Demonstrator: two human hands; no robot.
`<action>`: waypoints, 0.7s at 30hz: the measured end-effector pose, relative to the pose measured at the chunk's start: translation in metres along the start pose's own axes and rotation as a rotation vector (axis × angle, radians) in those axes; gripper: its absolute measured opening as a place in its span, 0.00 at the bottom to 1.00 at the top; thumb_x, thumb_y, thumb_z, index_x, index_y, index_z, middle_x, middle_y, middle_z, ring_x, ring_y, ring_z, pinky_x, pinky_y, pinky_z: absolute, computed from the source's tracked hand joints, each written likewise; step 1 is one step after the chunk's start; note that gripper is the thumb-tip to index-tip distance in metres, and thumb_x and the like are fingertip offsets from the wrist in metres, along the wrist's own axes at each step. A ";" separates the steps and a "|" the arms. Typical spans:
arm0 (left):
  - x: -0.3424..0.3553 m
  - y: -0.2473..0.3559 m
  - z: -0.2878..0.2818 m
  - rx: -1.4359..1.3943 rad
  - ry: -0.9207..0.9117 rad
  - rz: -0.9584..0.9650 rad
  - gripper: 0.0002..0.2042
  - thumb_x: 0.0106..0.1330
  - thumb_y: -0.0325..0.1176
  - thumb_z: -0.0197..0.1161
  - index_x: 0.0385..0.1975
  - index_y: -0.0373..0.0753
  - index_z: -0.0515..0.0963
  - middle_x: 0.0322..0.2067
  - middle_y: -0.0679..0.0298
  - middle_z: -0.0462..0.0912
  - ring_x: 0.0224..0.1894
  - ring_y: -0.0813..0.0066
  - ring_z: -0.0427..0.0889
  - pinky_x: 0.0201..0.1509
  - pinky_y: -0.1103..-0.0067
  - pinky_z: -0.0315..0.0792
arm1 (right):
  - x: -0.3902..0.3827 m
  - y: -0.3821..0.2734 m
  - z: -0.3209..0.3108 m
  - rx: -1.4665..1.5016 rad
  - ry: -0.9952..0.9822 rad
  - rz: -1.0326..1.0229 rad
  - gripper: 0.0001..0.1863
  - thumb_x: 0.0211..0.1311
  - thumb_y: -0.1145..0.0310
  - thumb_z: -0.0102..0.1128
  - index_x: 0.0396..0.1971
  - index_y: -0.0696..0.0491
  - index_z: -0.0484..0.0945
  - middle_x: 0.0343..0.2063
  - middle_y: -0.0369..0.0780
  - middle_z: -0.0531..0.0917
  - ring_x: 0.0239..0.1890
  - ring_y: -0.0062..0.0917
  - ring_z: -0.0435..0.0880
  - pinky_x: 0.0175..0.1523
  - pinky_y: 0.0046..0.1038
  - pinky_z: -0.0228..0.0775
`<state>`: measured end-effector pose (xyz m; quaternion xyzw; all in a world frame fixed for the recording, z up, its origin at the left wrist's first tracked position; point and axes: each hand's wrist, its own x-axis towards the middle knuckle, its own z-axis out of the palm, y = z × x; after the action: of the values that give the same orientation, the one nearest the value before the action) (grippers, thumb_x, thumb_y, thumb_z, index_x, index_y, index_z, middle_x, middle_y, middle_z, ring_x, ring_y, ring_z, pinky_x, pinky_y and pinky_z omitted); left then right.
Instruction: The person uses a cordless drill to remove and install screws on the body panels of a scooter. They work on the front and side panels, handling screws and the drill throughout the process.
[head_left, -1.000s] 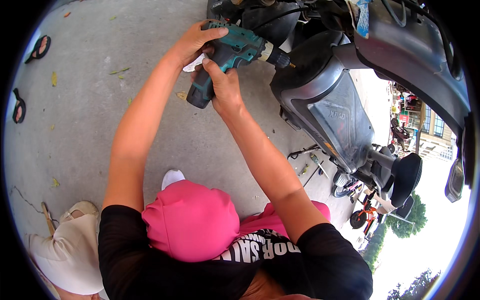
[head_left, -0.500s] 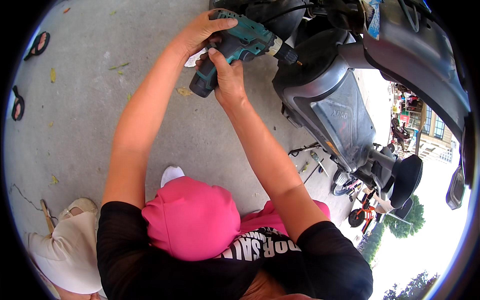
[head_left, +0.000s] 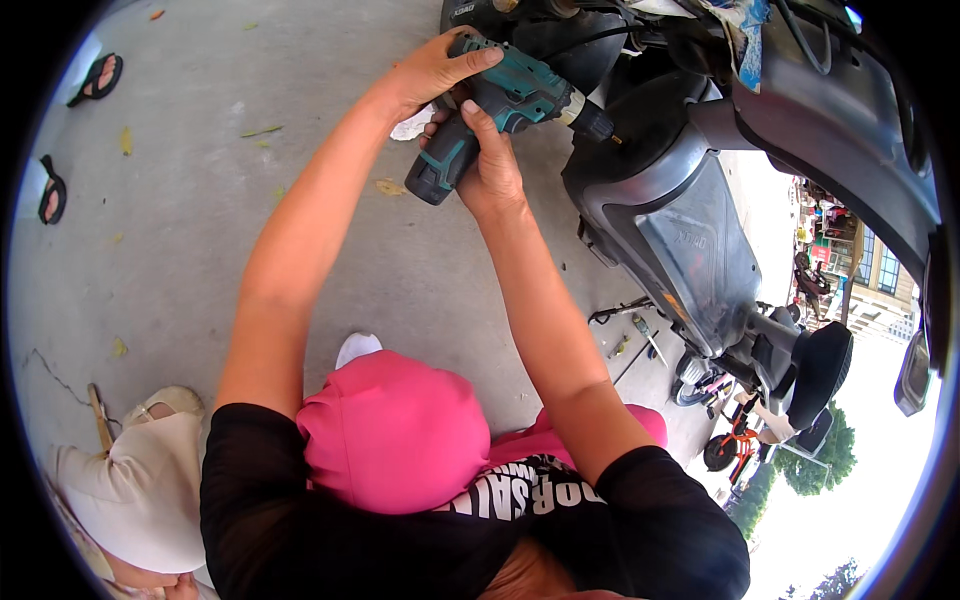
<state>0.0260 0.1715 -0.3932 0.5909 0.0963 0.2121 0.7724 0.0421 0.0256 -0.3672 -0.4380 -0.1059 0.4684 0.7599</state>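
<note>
Presumably for steadiness, I'm holding the drill (head_left: 525, 82), left hand (head_left: 432, 74) atop, right hand (head_left: 493, 170) around the handle (head_left: 445, 163), bit (head_left: 617, 141) pointing toward four o'clock.

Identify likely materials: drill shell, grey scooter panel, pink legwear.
Drill shell: probably moulded plastic, mostly matte; sculpted teal and black contours.
Grey scooter panel: likely plastic, satin; soft reflections, moulded ridges. Painted metal possible.
Pink legwear: smooth matte fabric, fibre unclear; seam and soft folds show.
</note>
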 end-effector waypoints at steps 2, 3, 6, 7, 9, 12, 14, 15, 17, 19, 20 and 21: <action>-0.002 0.003 0.003 0.013 -0.009 -0.049 0.34 0.51 0.62 0.65 0.47 0.40 0.72 0.33 0.65 0.76 0.35 0.77 0.73 0.38 0.80 0.70 | 0.005 -0.004 -0.011 0.111 -0.074 0.075 0.21 0.58 0.63 0.62 0.48 0.55 0.70 0.33 0.39 0.76 0.38 0.29 0.78 0.46 0.37 0.74; -0.002 0.005 0.003 0.011 -0.014 -0.112 0.33 0.52 0.63 0.64 0.47 0.42 0.73 0.33 0.66 0.76 0.34 0.79 0.72 0.37 0.81 0.69 | 0.009 -0.006 -0.016 0.130 -0.100 0.077 0.23 0.58 0.62 0.62 0.50 0.55 0.70 0.34 0.38 0.76 0.40 0.29 0.77 0.50 0.38 0.73; -0.003 0.007 0.004 -0.013 -0.010 -0.178 0.32 0.51 0.63 0.65 0.47 0.42 0.73 0.34 0.66 0.76 0.35 0.78 0.72 0.36 0.79 0.69 | 0.009 -0.005 -0.018 0.139 -0.140 0.046 0.22 0.58 0.62 0.62 0.50 0.55 0.69 0.36 0.39 0.76 0.41 0.29 0.77 0.50 0.37 0.73; -0.003 0.005 0.005 -0.020 0.015 -0.129 0.32 0.51 0.62 0.65 0.46 0.42 0.73 0.34 0.66 0.76 0.35 0.78 0.72 0.35 0.79 0.68 | 0.008 -0.004 -0.016 0.085 -0.120 -0.002 0.22 0.58 0.63 0.62 0.50 0.56 0.69 0.37 0.40 0.77 0.41 0.30 0.78 0.50 0.36 0.73; -0.002 -0.002 0.008 -0.035 0.065 -0.029 0.31 0.51 0.61 0.66 0.46 0.42 0.73 0.34 0.66 0.76 0.35 0.77 0.72 0.33 0.78 0.68 | 0.002 -0.002 -0.011 -0.025 -0.077 -0.097 0.22 0.59 0.64 0.62 0.50 0.56 0.67 0.39 0.41 0.77 0.42 0.30 0.78 0.49 0.35 0.73; -0.003 -0.007 0.012 -0.067 0.094 -0.011 0.30 0.50 0.60 0.67 0.44 0.42 0.73 0.34 0.66 0.77 0.36 0.77 0.73 0.32 0.77 0.68 | -0.002 0.002 -0.017 -0.088 -0.009 -0.209 0.23 0.62 0.64 0.59 0.52 0.57 0.64 0.44 0.42 0.76 0.46 0.31 0.78 0.51 0.34 0.72; -0.007 0.000 0.016 -0.067 0.094 -0.032 0.29 0.50 0.59 0.67 0.44 0.42 0.74 0.33 0.67 0.77 0.35 0.77 0.73 0.32 0.77 0.68 | -0.010 -0.002 -0.007 -0.079 0.053 -0.228 0.21 0.65 0.64 0.56 0.53 0.58 0.64 0.45 0.42 0.76 0.47 0.30 0.76 0.53 0.34 0.70; -0.009 0.003 0.016 -0.067 0.095 -0.043 0.29 0.50 0.59 0.67 0.43 0.42 0.74 0.32 0.67 0.76 0.35 0.77 0.73 0.32 0.77 0.67 | -0.012 -0.003 -0.004 -0.074 0.083 -0.237 0.20 0.66 0.64 0.54 0.53 0.58 0.65 0.46 0.43 0.76 0.47 0.30 0.76 0.54 0.34 0.70; -0.005 0.001 0.013 -0.054 0.101 -0.051 0.28 0.51 0.58 0.67 0.43 0.42 0.74 0.32 0.67 0.76 0.35 0.78 0.72 0.32 0.78 0.67 | -0.008 -0.004 -0.004 -0.071 0.086 -0.237 0.20 0.67 0.63 0.53 0.53 0.58 0.65 0.46 0.43 0.76 0.48 0.30 0.76 0.54 0.34 0.69; -0.004 0.004 0.014 -0.062 0.114 -0.068 0.28 0.51 0.57 0.67 0.42 0.42 0.74 0.31 0.67 0.76 0.35 0.78 0.72 0.31 0.79 0.67 | -0.003 -0.005 -0.004 -0.067 0.076 -0.255 0.19 0.67 0.63 0.52 0.52 0.59 0.66 0.46 0.43 0.76 0.47 0.30 0.76 0.53 0.34 0.69; -0.005 0.007 0.016 -0.076 0.124 -0.080 0.27 0.51 0.57 0.67 0.42 0.42 0.74 0.31 0.68 0.76 0.34 0.78 0.72 0.31 0.79 0.67 | -0.001 -0.006 -0.004 -0.065 0.065 -0.273 0.19 0.68 0.63 0.52 0.52 0.59 0.66 0.46 0.43 0.76 0.47 0.29 0.76 0.53 0.34 0.69; -0.006 0.010 0.018 -0.090 0.133 -0.093 0.27 0.51 0.56 0.68 0.42 0.41 0.74 0.31 0.68 0.75 0.34 0.79 0.72 0.30 0.80 0.66 | 0.001 -0.007 -0.004 -0.063 0.054 -0.291 0.19 0.68 0.63 0.52 0.52 0.59 0.66 0.45 0.42 0.77 0.47 0.29 0.76 0.53 0.34 0.69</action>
<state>0.0253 0.1551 -0.3793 0.5351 0.1651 0.2191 0.7990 0.0495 0.0223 -0.3644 -0.4541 -0.1624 0.3376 0.8083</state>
